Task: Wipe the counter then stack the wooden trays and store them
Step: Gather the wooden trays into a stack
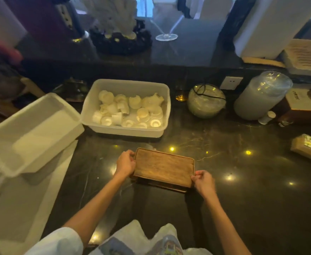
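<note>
A stack of wooden trays [163, 169] is held between both hands near the middle of the dark stone worktop [243, 190], somewhat towards its near edge. The top tray is seen with its hollow face up, and the darker edge of at least one more tray is seen beneath it along the near side; how many lie under it cannot be told. The left hand [125, 163] is closed on the left short end of the stack, its fingers [130, 155] curled over the rim. The right hand [204, 181] is closed on the near right corner, its fingers [197, 174] pinched on the edge. Whether the stack rests on the worktop or is lifted just clear of it cannot be told.

Beyond the trays, towards the far edge, a white plastic tub [127, 105] filled with small white cups [130, 112] is set. Just beside it on the left, a second white tub [29, 131] is seen, tilted and blurred. To the right of the cup tub a round glass bowl [206, 102] and a wrapped column of clear lids [261, 96] are placed. A wrapped packet [308, 147] lies at the right edge.
</note>
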A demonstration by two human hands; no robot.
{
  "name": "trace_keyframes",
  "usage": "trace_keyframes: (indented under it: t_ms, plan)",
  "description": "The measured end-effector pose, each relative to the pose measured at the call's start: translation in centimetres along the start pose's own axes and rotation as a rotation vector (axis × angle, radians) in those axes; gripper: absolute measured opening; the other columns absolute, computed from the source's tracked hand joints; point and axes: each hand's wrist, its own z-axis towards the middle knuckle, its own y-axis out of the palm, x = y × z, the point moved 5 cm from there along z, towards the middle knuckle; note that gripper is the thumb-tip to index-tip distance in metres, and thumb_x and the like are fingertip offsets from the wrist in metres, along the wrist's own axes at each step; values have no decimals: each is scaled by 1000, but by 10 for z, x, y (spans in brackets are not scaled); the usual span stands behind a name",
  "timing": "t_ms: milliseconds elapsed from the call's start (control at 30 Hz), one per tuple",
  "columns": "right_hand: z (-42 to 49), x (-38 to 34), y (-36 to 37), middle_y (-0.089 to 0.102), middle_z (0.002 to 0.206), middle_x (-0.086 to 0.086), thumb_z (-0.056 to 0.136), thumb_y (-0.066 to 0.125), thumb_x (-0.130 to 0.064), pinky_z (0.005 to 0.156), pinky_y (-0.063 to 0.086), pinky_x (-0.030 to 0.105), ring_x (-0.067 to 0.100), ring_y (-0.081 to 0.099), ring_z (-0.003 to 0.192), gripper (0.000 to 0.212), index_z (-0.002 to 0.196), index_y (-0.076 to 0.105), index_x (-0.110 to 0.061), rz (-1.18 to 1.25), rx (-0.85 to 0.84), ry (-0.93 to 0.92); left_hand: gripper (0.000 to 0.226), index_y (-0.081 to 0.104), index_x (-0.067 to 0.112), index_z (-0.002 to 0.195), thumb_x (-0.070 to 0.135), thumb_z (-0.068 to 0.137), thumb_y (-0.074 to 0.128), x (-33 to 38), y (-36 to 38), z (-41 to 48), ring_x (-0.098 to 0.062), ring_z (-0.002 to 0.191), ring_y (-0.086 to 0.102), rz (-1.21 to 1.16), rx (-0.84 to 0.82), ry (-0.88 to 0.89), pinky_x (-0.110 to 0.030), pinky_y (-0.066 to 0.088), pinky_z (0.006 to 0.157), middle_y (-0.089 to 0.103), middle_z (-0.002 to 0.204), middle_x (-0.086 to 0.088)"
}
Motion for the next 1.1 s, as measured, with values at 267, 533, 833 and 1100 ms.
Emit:
trace_keyframes:
  t_ms: [267,533,833,1100]
  plan:
    - [-29,0,23,69,103,7,96,60,-12,71,53,32,21,67,92,14,110,59,-13,-99,106,-44,30,64,8,124,6,95,55,-33,3,0,-17,96,63,19,-25,26,-27,55,77,69,118,-11]
    - [-26,8,29,71,105,8,96,59,-10,83,57,41,24,67,96,17,112,62,-12,-105,148,-8,29,67,11,122,8,95,56,-41,8,15,-17,97,67,-9,-60,28,-23,56,74,73,113,-9]
    - [-17,14,34,72,105,10,97,55,-8,84,57,41,26,69,95,17,111,63,-11,-100,147,0,27,68,11,118,7,95,55,-46,15,25,-14,90,67,-42,-48,22,-21,57,72,74,107,-8]
    - [1,15,42,68,125,12,93,65,-10,91,54,37,26,66,110,45,137,53,-6,89,-46,59,39,55,9,123,6,86,69,-44,32,37,-22,100,66,-85,-227,-147,-34,58,84,68,115,-12]
